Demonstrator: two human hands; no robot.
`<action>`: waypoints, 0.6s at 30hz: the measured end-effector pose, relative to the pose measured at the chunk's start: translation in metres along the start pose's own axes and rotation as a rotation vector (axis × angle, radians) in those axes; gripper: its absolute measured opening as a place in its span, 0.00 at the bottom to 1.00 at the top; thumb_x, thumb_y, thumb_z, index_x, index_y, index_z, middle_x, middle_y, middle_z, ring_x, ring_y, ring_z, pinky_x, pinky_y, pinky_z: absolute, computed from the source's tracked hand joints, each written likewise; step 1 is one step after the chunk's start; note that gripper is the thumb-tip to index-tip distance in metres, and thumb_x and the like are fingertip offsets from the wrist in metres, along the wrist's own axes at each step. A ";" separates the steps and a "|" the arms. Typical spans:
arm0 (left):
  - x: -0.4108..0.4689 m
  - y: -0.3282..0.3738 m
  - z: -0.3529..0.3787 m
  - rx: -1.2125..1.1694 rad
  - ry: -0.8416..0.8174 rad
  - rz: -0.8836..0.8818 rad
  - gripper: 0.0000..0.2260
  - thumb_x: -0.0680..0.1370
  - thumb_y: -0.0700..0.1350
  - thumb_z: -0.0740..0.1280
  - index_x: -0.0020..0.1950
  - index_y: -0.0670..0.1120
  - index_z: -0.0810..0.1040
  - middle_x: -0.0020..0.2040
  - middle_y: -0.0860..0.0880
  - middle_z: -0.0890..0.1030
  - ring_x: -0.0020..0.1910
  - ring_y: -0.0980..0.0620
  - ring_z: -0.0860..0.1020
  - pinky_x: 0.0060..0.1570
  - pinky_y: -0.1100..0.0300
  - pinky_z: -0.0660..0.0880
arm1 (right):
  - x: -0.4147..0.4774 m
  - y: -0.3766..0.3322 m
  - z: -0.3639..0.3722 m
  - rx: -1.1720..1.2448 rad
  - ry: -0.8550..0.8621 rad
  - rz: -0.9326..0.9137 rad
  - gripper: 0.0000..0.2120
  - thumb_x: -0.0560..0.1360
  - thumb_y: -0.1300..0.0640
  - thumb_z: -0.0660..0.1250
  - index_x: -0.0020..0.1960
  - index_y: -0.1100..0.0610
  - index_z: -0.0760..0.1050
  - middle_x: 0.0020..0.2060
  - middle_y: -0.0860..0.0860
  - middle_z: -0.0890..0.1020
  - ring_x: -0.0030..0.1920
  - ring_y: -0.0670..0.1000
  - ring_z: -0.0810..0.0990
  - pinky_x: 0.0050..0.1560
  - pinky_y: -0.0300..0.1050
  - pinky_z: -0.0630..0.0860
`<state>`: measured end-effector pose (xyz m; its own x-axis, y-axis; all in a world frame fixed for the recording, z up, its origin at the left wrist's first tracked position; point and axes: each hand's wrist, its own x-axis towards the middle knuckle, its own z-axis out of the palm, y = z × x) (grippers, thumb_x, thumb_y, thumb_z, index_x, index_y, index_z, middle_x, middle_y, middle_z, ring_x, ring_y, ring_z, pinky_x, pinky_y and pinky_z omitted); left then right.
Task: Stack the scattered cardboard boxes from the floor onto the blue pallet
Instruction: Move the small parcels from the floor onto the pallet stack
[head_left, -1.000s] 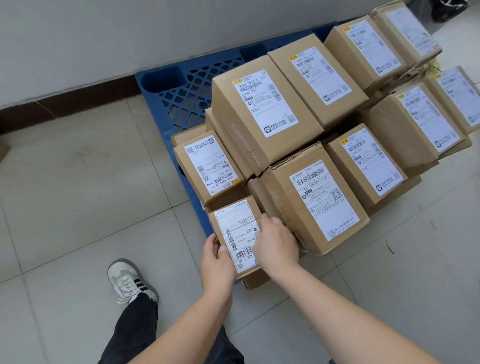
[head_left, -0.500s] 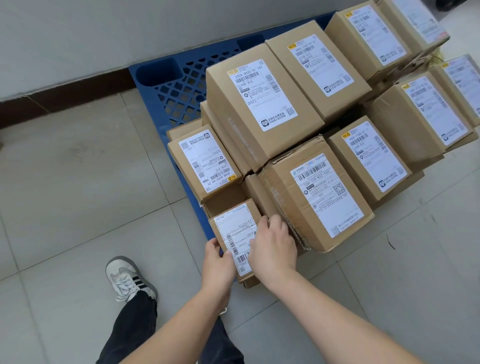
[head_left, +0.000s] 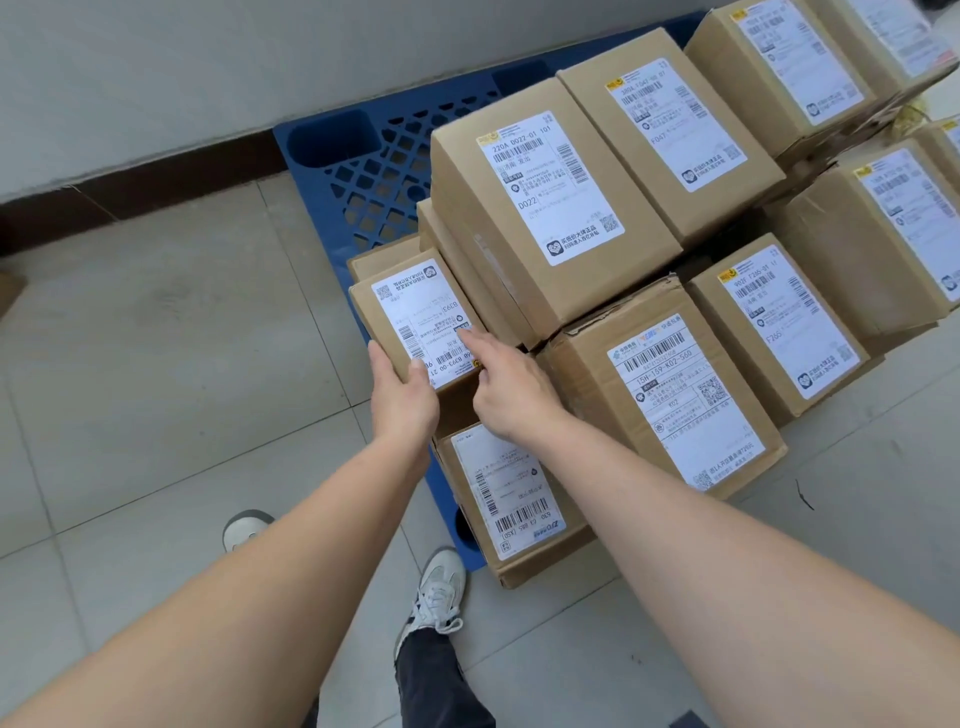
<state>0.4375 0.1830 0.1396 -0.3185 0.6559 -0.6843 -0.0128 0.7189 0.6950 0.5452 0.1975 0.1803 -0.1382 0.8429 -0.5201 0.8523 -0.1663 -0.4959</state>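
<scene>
- Grey floor tiles (head_left: 156, 364) surround the blue pallet (head_left: 363, 156).
- Left hand (head_left: 402, 397) grips the small box (head_left: 415, 317) at its near-left corner.
- Right hand (head_left: 511, 387) lies spread on the box's label.

Blue pallet (head_left: 363, 156) on tiled floor (head_left: 156, 364), cardboard boxes (head_left: 545, 208) stacked on it

One head-worn camera looks steeply down and forward, close above the blue pallet (head_left: 332, 140), which lies against the wall (head_left: 208, 62).
</scene>
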 end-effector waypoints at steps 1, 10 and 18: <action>0.007 -0.002 0.000 -0.009 0.006 -0.010 0.22 0.80 0.46 0.56 0.74 0.52 0.59 0.66 0.54 0.75 0.62 0.50 0.75 0.65 0.47 0.71 | 0.003 -0.001 -0.002 -0.007 -0.017 -0.012 0.31 0.76 0.70 0.53 0.77 0.54 0.58 0.76 0.48 0.60 0.76 0.47 0.56 0.74 0.41 0.53; 0.005 -0.012 0.000 -0.024 0.034 -0.012 0.26 0.78 0.35 0.56 0.69 0.60 0.67 0.53 0.60 0.81 0.47 0.61 0.79 0.48 0.59 0.78 | -0.008 0.007 -0.001 0.005 -0.091 -0.050 0.32 0.75 0.72 0.52 0.77 0.55 0.57 0.76 0.49 0.59 0.76 0.46 0.53 0.75 0.40 0.50; -0.014 -0.014 -0.005 0.034 0.009 0.041 0.27 0.77 0.32 0.55 0.66 0.60 0.69 0.51 0.63 0.80 0.46 0.64 0.78 0.40 0.66 0.72 | -0.019 0.010 0.001 -0.073 -0.129 -0.048 0.31 0.76 0.69 0.53 0.77 0.55 0.56 0.77 0.48 0.58 0.76 0.45 0.53 0.75 0.42 0.52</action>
<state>0.4371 0.1628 0.1406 -0.3266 0.6828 -0.6535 0.0327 0.6992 0.7142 0.5557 0.1791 0.1850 -0.2393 0.7752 -0.5847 0.8768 -0.0862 -0.4731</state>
